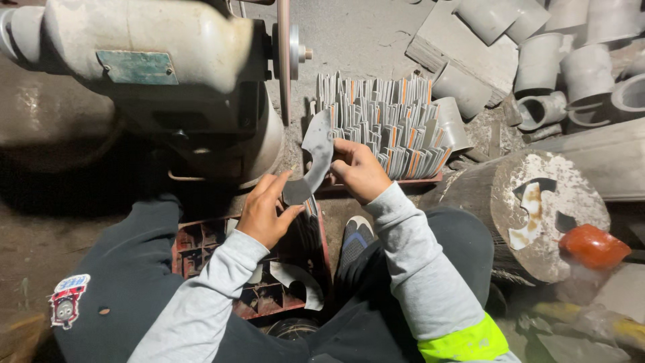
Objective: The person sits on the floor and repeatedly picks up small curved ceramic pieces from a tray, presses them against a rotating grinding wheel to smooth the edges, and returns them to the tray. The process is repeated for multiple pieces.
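Both hands are pinching one curved metal blade (316, 158) at the middle of the frame — the left hand (265, 212) is clamping its rounded lower end between thumb and fingers, and the right hand (356, 168) is gripping the upper stretch from the side, fingers curled tight around it. The blade is standing nearly upright, its tip just beside the thin grinding wheel (284, 57) that is jutting from the bench grinder (154, 54) at upper left.

Bare fingers are working close to that wheel, and I am judging that a slip of the pinch could carry a knuckle or the grey sleeve (416, 249) into the disc. The edge itself could cut the palm if the blade twists. Whether the wheel is spinning I cannot tell.

Right behind the hands a crate of stacked blades (383, 124) is standing on edge — a jolt could tip them. More blanks are lying in the red crate (201, 249) at lower centre, between the knees.
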